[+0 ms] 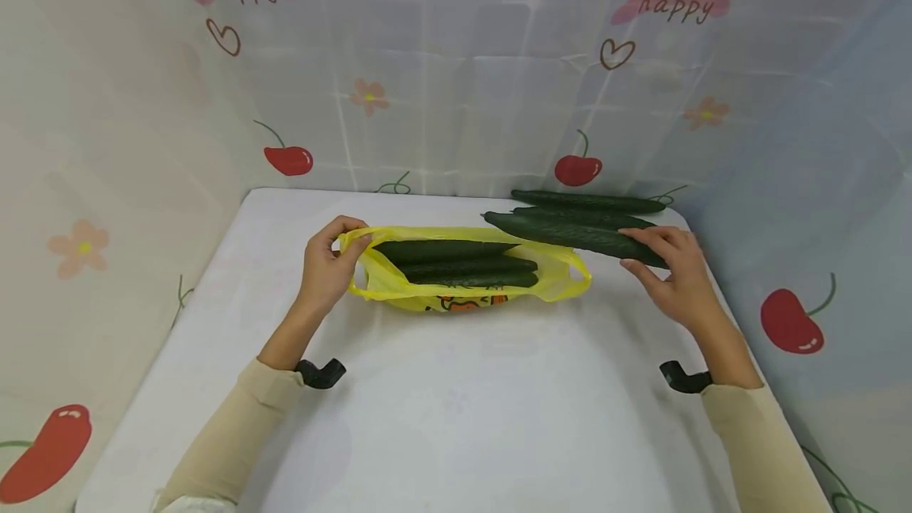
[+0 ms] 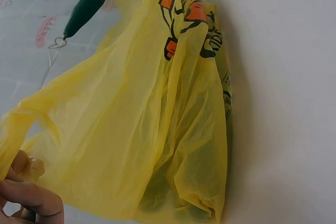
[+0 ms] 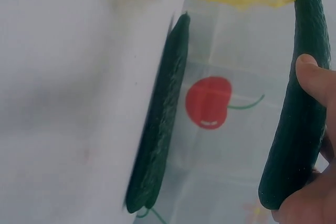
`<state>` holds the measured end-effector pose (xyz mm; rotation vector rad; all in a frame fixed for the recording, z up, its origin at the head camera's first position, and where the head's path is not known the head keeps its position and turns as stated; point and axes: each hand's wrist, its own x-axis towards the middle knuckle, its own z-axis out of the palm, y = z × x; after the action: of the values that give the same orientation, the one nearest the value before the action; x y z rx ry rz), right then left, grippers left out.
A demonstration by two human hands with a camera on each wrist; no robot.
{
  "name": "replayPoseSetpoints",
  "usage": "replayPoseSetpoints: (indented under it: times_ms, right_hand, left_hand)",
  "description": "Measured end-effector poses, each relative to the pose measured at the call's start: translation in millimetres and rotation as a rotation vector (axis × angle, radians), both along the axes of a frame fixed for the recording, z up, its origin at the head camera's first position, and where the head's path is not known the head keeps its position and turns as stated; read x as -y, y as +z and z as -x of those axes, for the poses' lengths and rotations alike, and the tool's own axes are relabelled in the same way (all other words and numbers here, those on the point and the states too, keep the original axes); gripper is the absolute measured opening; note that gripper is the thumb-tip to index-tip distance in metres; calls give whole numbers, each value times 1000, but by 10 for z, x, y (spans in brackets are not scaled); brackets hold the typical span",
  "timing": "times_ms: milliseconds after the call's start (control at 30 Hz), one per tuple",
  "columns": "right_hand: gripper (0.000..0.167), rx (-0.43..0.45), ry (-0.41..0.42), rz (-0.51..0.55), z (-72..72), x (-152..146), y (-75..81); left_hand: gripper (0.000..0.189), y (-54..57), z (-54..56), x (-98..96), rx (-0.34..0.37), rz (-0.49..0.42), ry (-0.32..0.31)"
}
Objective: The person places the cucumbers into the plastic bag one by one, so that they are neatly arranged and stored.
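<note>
At the far left we see a pale cloth (image 1: 142, 149), printed with cherries and flowers, which also hangs behind and to the right of the white table (image 1: 456, 410). Next we find a beige left sleeve (image 1: 231, 430) and, at the wrist, a black curved piece (image 1: 322, 374). The left hand (image 1: 323, 269) is closed in a pinch, thumb against curled fingers, on the left end of a yellow plastic bag (image 1: 427, 291). We see the bag on the middle of the table, its mouth spread; an orange and black print marks its front wall. Inside lie dark green cucumbers (image 1: 445, 250), at least two, lengthwise side by side. Rightward we follow a held cucumber (image 1: 566, 236), slightly tilted, its left end higher; whether that end is over the bag or just behind it we cannot tell. Beyond it, at the table's rear edge, we note two loose cucumbers (image 1: 587, 202) lying close together. The right hand (image 1: 682, 275) grips the held cucumber near its right end, fingers and thumb bent around it. Last comes the beige right sleeve (image 1: 765, 446).
</note>
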<state>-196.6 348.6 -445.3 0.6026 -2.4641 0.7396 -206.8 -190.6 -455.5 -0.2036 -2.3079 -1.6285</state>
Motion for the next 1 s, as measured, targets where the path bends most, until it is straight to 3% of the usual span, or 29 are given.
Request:
replayPoseSetpoints:
  times_ms: [400,1000]
  right_hand:
    - [59,-36,127,-37,-43,301,104]
    - [47,-91,78,-263,-53,1023,25]
  left_hand:
    - [14,16,-7,-4,9,-5,1]
    - [13,23,11,-20,-6,-22,3]
